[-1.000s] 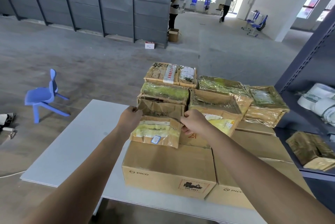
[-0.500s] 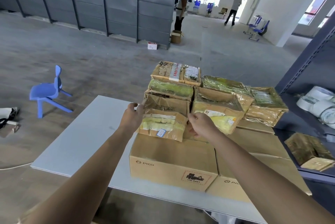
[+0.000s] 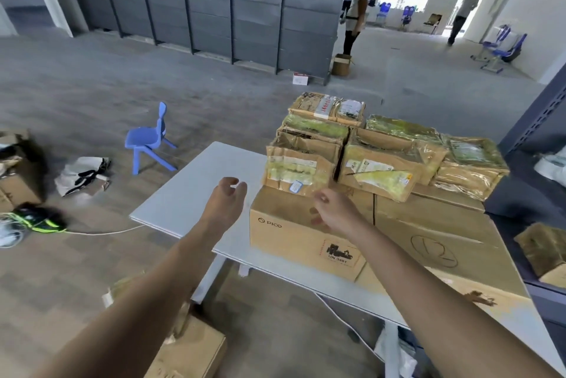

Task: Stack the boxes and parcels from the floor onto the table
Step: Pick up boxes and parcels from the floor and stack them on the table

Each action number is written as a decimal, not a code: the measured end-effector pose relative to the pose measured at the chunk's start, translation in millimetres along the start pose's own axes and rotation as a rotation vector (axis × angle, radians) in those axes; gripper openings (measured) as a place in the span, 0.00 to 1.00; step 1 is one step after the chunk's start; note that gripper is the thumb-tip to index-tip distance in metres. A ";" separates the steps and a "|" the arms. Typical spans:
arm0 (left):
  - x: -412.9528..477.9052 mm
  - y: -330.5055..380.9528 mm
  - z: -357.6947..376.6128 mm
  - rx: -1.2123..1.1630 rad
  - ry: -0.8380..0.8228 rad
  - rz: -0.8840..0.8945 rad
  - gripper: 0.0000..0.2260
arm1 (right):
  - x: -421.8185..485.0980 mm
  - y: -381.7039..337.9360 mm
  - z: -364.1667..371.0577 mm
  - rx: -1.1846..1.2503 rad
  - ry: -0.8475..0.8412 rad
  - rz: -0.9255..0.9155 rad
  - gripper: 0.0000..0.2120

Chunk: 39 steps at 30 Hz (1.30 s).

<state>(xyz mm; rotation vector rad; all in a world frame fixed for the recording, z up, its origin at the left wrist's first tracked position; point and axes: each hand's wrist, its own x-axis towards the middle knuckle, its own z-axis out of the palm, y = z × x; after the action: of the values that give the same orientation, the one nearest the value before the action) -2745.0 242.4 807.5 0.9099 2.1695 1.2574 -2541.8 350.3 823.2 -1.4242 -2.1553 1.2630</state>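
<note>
Both hands seemingly empty, near parcel.

The small brown cardboard parcels are creased and wrapped in glossy clear tape. The large plain cardboard box looks matt. The white table is smooth.

White worktop carries two big brown cartons side by side: the PICO carton nearest, and touching it the carton marked 12. On top sits a crumpled taped parcel, upright at the PICO carton's far edge. A torn-label parcel is just beside it, and glossy wrapped parcels are piled to the right. One floor carton lies below the worktop's near edge.
</note>
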 end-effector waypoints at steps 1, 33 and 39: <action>-14.0 -7.5 -5.5 0.026 0.013 -0.005 0.19 | -8.0 1.2 10.6 0.045 -0.024 0.001 0.08; -70.0 -425.4 -292.0 0.110 0.046 -0.583 0.16 | -51.8 -42.2 509.3 0.039 -0.486 0.280 0.09; -54.5 -559.8 -268.9 0.159 -0.171 -0.749 0.14 | -35.8 21.5 616.7 -0.095 -0.552 0.335 0.17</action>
<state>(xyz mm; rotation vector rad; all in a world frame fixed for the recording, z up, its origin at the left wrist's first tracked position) -3063.0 -152.5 444.8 0.1852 2.1702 0.6222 -2896.3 4.4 453.4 -1.6806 -2.4014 1.8838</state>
